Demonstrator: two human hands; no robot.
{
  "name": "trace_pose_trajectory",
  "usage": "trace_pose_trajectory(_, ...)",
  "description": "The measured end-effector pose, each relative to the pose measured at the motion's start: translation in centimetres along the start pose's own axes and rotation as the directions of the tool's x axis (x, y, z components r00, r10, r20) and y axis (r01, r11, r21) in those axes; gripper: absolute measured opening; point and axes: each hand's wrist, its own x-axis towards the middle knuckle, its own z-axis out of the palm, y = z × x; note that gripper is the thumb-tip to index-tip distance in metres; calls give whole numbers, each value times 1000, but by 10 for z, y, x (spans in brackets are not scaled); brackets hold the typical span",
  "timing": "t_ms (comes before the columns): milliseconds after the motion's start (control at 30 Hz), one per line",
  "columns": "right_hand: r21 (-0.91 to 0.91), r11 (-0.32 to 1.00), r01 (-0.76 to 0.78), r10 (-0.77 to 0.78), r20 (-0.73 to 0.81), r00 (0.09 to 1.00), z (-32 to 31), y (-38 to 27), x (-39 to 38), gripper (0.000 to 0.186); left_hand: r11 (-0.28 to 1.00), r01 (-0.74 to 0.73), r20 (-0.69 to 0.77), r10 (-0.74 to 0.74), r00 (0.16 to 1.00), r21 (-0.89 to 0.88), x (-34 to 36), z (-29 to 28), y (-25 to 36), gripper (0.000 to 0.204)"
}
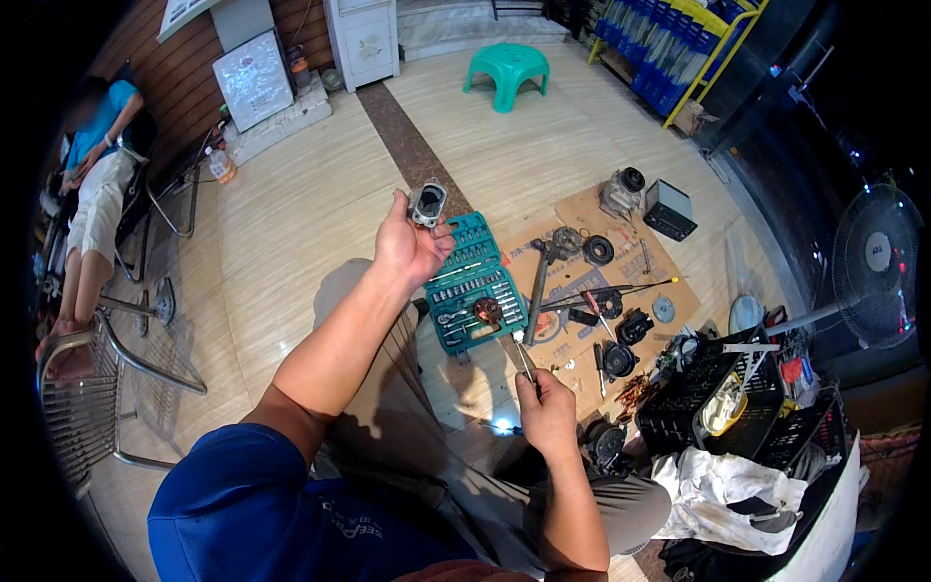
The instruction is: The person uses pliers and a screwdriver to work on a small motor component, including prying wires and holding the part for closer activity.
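My left hand [417, 242] is raised over an open teal socket-set case [456, 339], closed on a small oval metal housing [429, 202] with a dark hollow inside. A round copper-coloured part [487, 311] lies in the case. Lower right, my right hand [546, 415] grips a thin metal tool [525, 361] pointing upward. Cardboard [684, 315] beside the case bears metal and black round parts [599, 249], a long metal bar [538, 291] and assorted hand tools.
A person [102, 155] reclines on a chair at left; another metal chair [145, 378] stands nearer. A green stool [506, 68], yellow rack [718, 39] and grey box [667, 209] stand beyond. A fan [875, 267], black crates [669, 407] and white cloth [698, 485] are at right.
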Motion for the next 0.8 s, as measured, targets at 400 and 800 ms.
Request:
trace_pose_trajectory(400, 0, 1000, 18, -18, -13, 1000, 1, 1, -1, 21, 996, 46, 92, -53, 994, 77, -11, 8, -3, 52)
trace_pose_trajectory(800, 2, 1000, 27, -27, -22, 999, 1, 1, 0, 21, 994, 83, 192, -96, 977, 76, -11, 6, -5, 51)
